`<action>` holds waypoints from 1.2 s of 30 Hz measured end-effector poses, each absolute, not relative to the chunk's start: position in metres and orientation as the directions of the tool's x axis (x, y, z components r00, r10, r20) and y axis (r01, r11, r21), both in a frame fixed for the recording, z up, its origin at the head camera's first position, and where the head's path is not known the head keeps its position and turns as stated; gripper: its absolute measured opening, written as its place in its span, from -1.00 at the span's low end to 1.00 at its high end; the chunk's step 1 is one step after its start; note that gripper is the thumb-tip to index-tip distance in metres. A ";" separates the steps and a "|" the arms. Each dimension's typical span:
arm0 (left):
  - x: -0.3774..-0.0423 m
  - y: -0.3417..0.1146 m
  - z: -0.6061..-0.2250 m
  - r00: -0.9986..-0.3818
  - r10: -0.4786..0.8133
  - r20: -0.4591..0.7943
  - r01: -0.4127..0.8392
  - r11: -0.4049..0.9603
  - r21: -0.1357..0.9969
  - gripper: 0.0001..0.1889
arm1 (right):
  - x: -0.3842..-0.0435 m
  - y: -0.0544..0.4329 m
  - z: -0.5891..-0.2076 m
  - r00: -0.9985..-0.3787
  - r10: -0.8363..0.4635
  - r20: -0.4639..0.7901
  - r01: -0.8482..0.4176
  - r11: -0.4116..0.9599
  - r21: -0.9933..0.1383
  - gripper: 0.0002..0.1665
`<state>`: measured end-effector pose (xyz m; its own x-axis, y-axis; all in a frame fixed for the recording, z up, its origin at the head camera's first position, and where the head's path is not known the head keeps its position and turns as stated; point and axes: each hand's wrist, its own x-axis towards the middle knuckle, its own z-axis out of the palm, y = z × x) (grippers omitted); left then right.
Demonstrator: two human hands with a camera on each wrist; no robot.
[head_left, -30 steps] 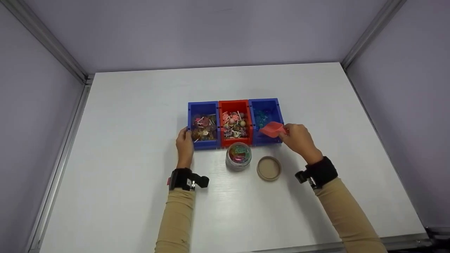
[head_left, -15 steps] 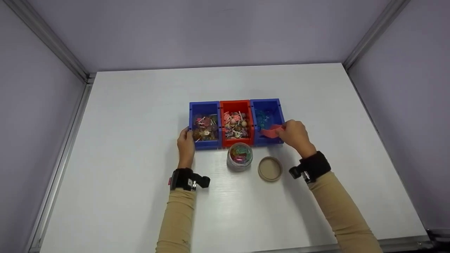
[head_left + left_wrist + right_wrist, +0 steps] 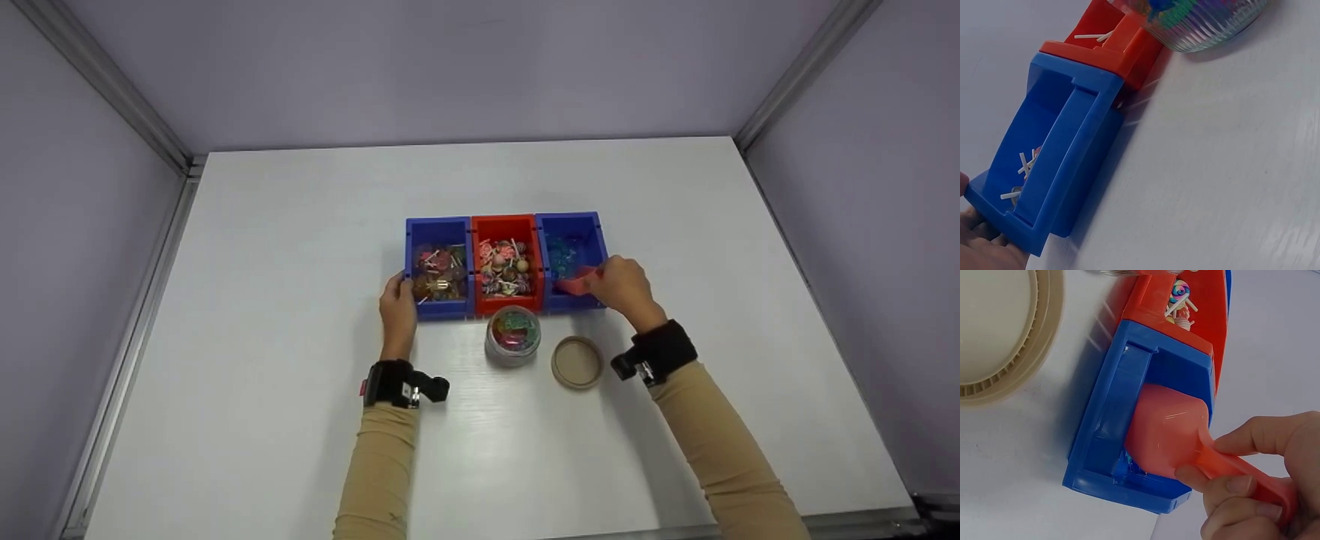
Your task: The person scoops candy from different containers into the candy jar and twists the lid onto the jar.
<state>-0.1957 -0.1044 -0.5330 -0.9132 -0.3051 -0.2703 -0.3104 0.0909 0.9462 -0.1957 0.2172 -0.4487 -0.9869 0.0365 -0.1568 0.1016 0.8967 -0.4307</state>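
Note:
My right hand (image 3: 626,289) grips the handle of a coral-red scoop (image 3: 1168,430). The scoop's bowl is tipped down inside the right blue bin (image 3: 1100,416), where small blue-green pieces (image 3: 562,259) lie, partly hidden under it in the right wrist view. At the other end of the row, my left hand (image 3: 398,311) holds the outer side of the left blue bin (image 3: 1069,157), thumb at the rim and fingers below. Lollipop-shaped pieces (image 3: 442,274) fill that bin. Between the blue bins sits a red bin (image 3: 506,304) of small candy-like lollipops (image 3: 504,262).
A clear ribbed jar (image 3: 513,345) with colourful contents stands just in front of the red bin. To its right a round tan lid (image 3: 577,363) lies on the white table (image 3: 300,300). Pale panels (image 3: 465,67) enclose the table at the back and sides.
My right hand has moved left and slightly forward, lowering and tilting the scoop into the right blue bin. The left hand keeps its hold on the left blue bin.

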 end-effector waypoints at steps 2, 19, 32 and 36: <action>-0.196 -0.104 -0.533 -0.914 -0.303 -0.271 -0.310 0.089 0.947 -0.53 | -0.197 0.217 -0.449 -0.984 0.036 -0.172 0.108 0.898 -0.426 -0.69; -0.196 -0.106 -0.534 -0.920 -0.301 -0.251 -0.295 0.110 0.949 -0.54 | -0.194 0.202 -0.460 -0.987 0.060 -0.152 0.123 0.887 -0.445 -0.66; -0.196 -0.103 -0.535 -0.930 -0.300 -0.214 -0.275 0.177 0.945 -0.55 | -0.185 0.183 -0.484 -0.988 0.154 -0.018 0.143 0.864 -0.482 -0.72; -0.195 -0.102 -0.535 -0.933 -0.290 -0.214 -0.271 0.172 0.947 -0.54 | -0.185 0.179 -0.490 -0.982 0.189 0.001 0.164 0.852 -0.497 -0.68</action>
<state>-0.1946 -0.1023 -0.5348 -0.9329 -0.2898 -0.2140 -0.2707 0.1719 0.9472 -0.1850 0.1794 -0.4899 -0.9819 0.1892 0.0011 0.1637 0.8524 -0.4966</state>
